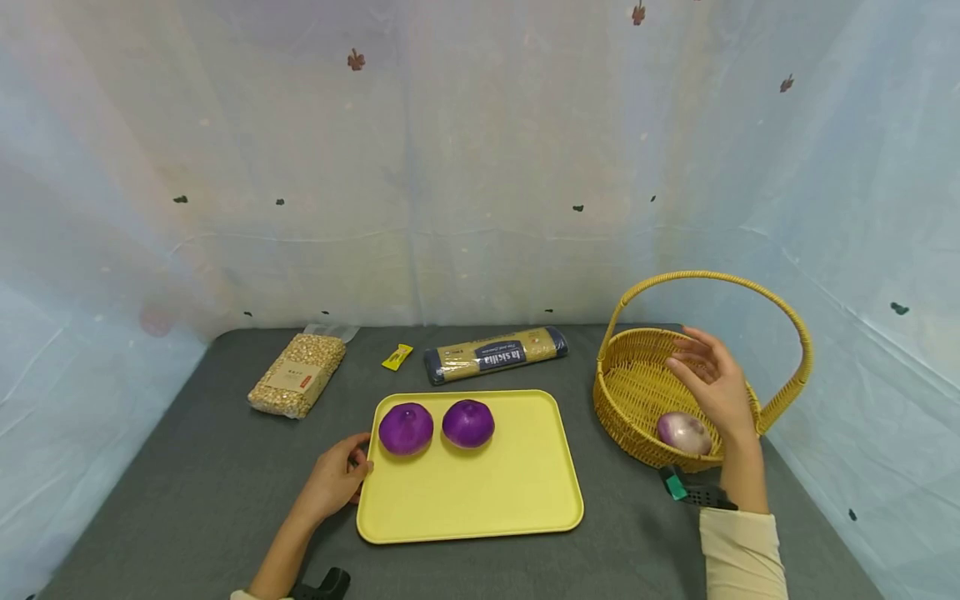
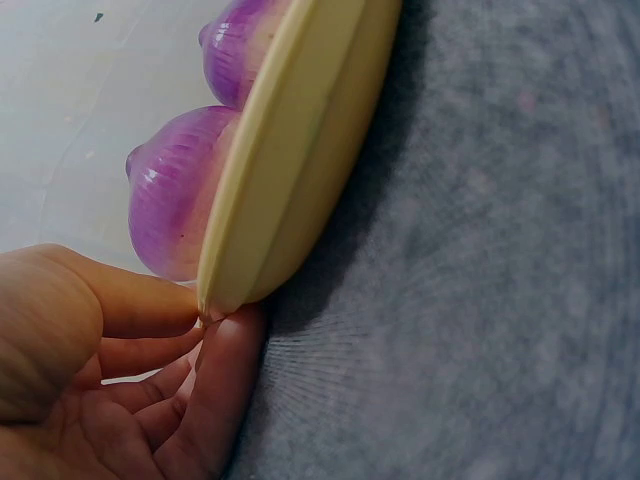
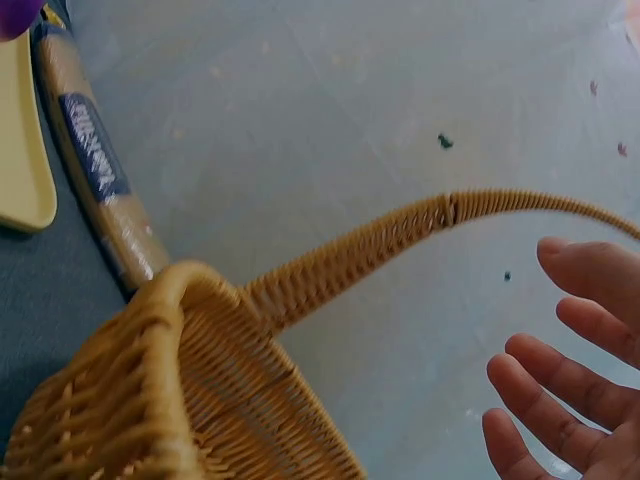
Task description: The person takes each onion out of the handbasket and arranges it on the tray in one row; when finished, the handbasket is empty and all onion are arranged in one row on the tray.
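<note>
Two purple onions (image 1: 406,428) (image 1: 468,422) lie side by side at the back of a yellow tray (image 1: 480,500). My left hand (image 1: 337,479) pinches the tray's left rim (image 2: 240,240) between thumb and fingers, close to the left onion (image 2: 170,205). A third, paler onion (image 1: 683,433) lies inside a wicker basket (image 1: 637,392) on the right. My right hand (image 1: 712,379) hovers over the basket with fingers (image 3: 560,385) spread and holds nothing; the basket's handle (image 3: 400,235) arcs beside it.
A bag of grain (image 1: 297,375), a small yellow sachet (image 1: 397,357) and a dark pasta packet (image 1: 495,354) lie along the back of the grey table. Pale cloth walls close in on three sides.
</note>
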Action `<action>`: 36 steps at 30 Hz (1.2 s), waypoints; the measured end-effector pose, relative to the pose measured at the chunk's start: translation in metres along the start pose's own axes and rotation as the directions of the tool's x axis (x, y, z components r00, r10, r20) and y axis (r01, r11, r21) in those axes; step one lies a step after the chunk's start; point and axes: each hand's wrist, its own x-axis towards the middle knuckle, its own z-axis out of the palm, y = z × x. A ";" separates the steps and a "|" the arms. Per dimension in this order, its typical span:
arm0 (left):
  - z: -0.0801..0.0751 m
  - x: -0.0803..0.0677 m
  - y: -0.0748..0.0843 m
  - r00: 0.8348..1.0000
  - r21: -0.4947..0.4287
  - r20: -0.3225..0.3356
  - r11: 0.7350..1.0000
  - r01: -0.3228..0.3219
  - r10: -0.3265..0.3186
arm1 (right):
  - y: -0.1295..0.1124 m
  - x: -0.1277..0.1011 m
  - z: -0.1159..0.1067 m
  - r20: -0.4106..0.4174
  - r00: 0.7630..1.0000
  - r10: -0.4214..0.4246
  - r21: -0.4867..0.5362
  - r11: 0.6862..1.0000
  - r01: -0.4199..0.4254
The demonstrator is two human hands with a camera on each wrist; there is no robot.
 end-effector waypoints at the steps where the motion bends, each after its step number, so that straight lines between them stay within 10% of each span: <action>1: 0.000 0.000 0.000 1.000 0.000 0.000 1.000 0.001 -0.001 | 0.001 -0.001 0.000 -0.004 1.000 0.008 -0.023 1.000 -0.008; 13: 0.002 0.001 -0.003 1.000 0.001 -0.004 1.000 0.011 -0.011 | 0.072 -0.009 -0.012 -0.006 0.998 0.058 -0.121 0.991 -0.059; 36: 0.001 0.002 -0.005 1.000 -0.008 0.005 1.000 0.022 -0.022 | 0.082 -0.024 -0.015 0.123 0.953 0.275 -0.294 0.928 -0.230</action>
